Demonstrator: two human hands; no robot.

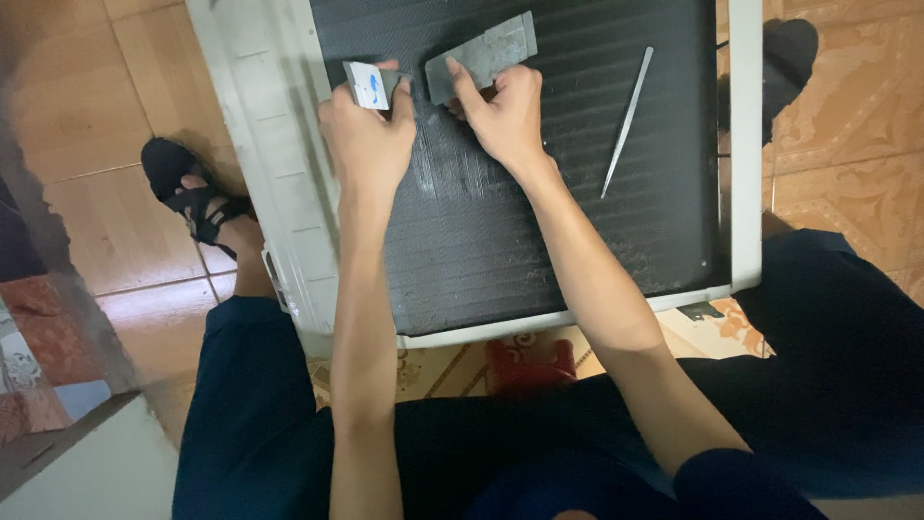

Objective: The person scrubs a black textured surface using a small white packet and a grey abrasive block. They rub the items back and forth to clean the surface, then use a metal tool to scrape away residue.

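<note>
On the dark finned panel (500, 231) of a white-framed unit (279, 173) lying flat on the floor, both bare hands work close together near the far edge. The left hand (366, 135) is closed around a small white and grey card-like piece (368, 85), fingers curled over it and thumb at its side, so only the piece's upper end shows above the knuckles. The right hand (505, 116) is closed more loosely on a flat grey metal plate (481, 56): the forefinger lies stretched along the plate's near edge, the thumb is tucked beneath, and the rest of the fingers fold under. The plate is tilted, its far corner rising toward the right, and its lower edge seems to rest on the fins. The two held pieces sit just beside each other, with a narrow gap between them. Beneath the hands, a patch of the fins looks paler and scuffed.

Right of the right hand, well apart from it, a long thin metal tool (628, 120) lies loose on the fins, slanting from upper right to lower left. The unit holds nothing else on its dark face. The person sits astride it in dark trousers (250, 404), a foot in a black sandal (192, 193) on the tan tiled floor (87, 106) at left.
</note>
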